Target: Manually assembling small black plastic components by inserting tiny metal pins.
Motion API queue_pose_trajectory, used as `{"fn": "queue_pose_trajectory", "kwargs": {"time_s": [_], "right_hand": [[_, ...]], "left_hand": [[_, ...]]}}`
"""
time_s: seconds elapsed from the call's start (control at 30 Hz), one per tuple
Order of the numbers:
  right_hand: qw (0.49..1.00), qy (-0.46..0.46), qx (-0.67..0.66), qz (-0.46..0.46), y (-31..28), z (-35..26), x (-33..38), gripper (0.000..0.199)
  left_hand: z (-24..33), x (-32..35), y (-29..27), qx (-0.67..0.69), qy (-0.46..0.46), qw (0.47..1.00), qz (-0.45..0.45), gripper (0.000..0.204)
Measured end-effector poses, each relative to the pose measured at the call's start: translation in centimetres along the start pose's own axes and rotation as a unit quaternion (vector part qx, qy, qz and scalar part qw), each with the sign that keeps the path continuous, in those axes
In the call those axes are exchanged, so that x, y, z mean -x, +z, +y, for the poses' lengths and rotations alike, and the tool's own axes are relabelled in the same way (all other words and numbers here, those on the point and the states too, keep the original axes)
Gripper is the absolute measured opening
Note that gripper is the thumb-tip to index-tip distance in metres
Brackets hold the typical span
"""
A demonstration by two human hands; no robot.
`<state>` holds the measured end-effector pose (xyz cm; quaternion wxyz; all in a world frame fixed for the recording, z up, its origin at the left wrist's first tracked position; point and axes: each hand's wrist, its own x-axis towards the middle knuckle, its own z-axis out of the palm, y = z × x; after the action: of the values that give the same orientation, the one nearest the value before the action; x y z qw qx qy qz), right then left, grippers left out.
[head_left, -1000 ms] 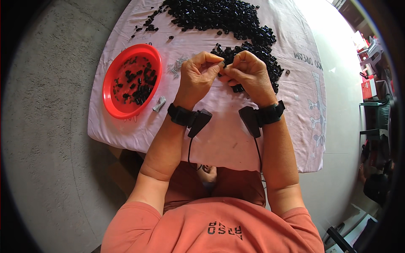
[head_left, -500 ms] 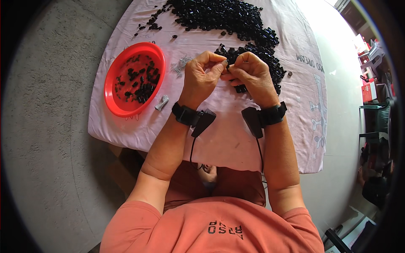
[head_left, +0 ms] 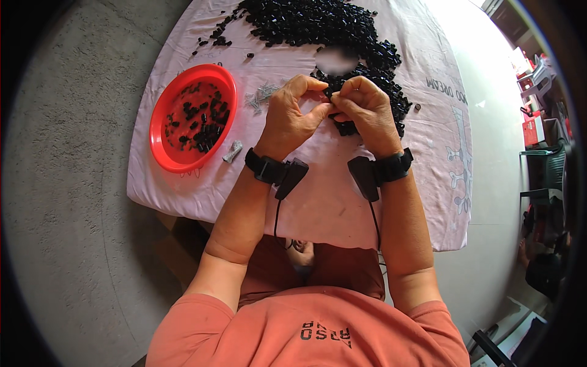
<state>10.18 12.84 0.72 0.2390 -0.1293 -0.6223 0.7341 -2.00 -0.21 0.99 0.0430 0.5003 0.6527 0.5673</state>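
My left hand [head_left: 290, 116] is above the near edge of a heap of small black plastic pieces [head_left: 373, 85]. Its thumb and forefinger are spread, a gap showing between them, with the tips close to my right fingertips. My right hand [head_left: 369, 113] is pinched around a small black plastic piece [head_left: 331, 94], mostly hidden by the fingers. To the left of my hands lie several small, thin, clear or silvery pieces [head_left: 262, 95] on the pink cloth. A dark strap with a black device sits on each wrist.
A red basin [head_left: 160, 142] with loose black pieces stands at the left of the cloth-covered table [head_left: 195, 189]. Near it lies a small, crumpled-looking silvery bundle [head_left: 233, 151]. A larger black heap [head_left: 312, 24] spreads across the far side. A green chair [head_left: 553, 174] stands at the right.
My left thumb and forefinger have parted from their pinch, and that hand has shifted slightly left. My right hand keeps its pinch in nearly the same place.
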Motion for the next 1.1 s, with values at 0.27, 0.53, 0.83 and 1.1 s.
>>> {"fn": "queue_pose_trajectory", "kwargs": {"time_s": [0.27, 0.53, 0.83, 1.1], "right_hand": [[1.0, 0.011, 0.004, -0.006, 0.1, -0.09, 0.06, 0.008], [1.0, -0.011, 0.024, -0.007, 0.23, 0.0, 0.08, 0.008], [1.0, -0.012, 0.026, -0.009, 0.42, -0.33, 0.23, 0.008], [0.999, -0.002, 0.041, -0.016, 0.24, 0.12, 0.13, 0.008]], "left_hand": [[-0.11, -0.08, 0.08, -0.041, 0.039, 0.998, 0.01, 0.031], [-0.04, -0.11, 0.09, -0.061, 0.052, 0.997, 0.012, 0.029], [-0.04, -0.09, 0.15, -0.073, 0.043, 0.996, 0.016, 0.031], [-0.29, -0.07, 0.07, -0.08, 0.042, 0.996, 0.004, 0.035]]}}
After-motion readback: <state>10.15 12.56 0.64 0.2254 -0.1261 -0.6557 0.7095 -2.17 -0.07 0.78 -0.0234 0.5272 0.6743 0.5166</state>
